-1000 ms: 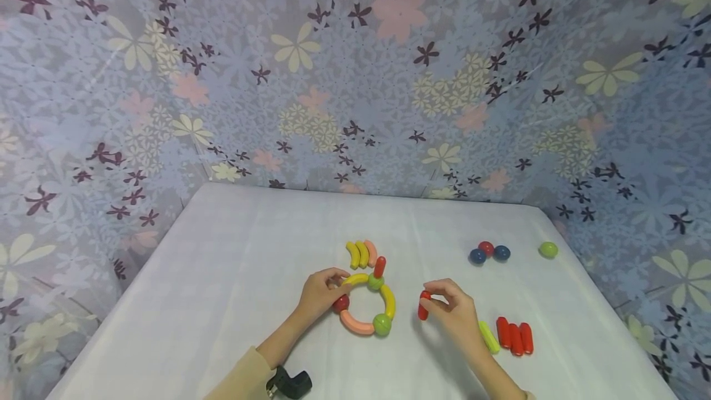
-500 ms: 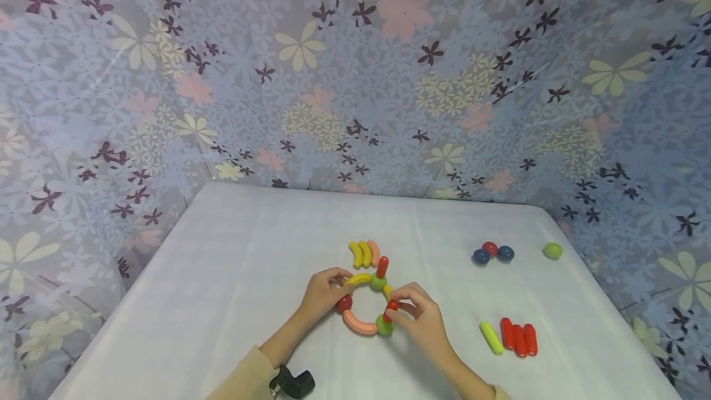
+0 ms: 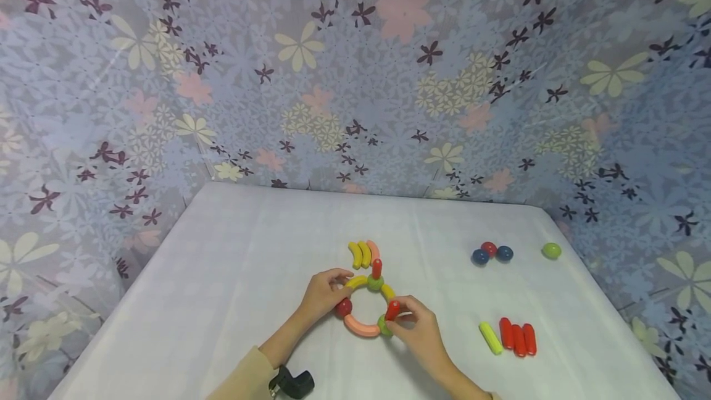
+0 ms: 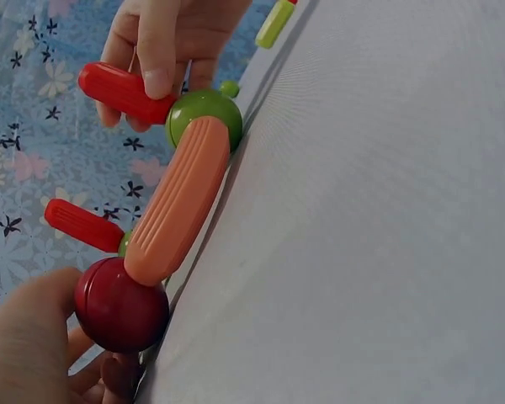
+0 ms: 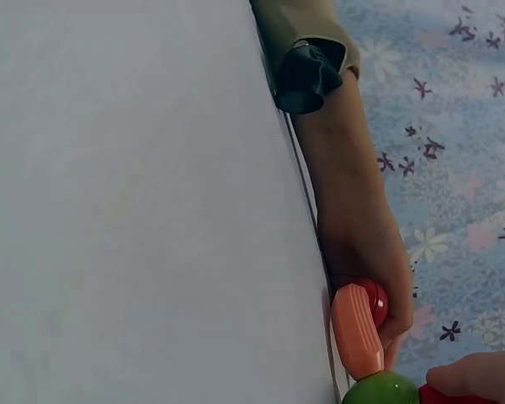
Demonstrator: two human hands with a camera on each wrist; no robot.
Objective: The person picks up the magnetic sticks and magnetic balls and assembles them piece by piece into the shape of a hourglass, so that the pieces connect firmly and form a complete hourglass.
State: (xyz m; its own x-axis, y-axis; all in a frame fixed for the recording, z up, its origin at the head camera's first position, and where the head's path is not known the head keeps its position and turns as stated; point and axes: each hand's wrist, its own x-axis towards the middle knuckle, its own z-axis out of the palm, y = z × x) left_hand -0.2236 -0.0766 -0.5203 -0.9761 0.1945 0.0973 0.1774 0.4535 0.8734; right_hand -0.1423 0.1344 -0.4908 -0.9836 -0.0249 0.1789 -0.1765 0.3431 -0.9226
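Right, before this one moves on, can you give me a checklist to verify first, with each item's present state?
1. Left hand holding the red ball: ok.
2. Held red stick lined up at the near green ball: ok, its end meets the ball.
3. That stick firmly seated: cannot tell; the joint's inside is hidden.
4. Right hand free for another piece: not ok, it pinches the held red stick.
5. Far red stick standing up from the far green ball: ok.
6. Spare red sticks on the table: ok, three lie beside the lime stick.
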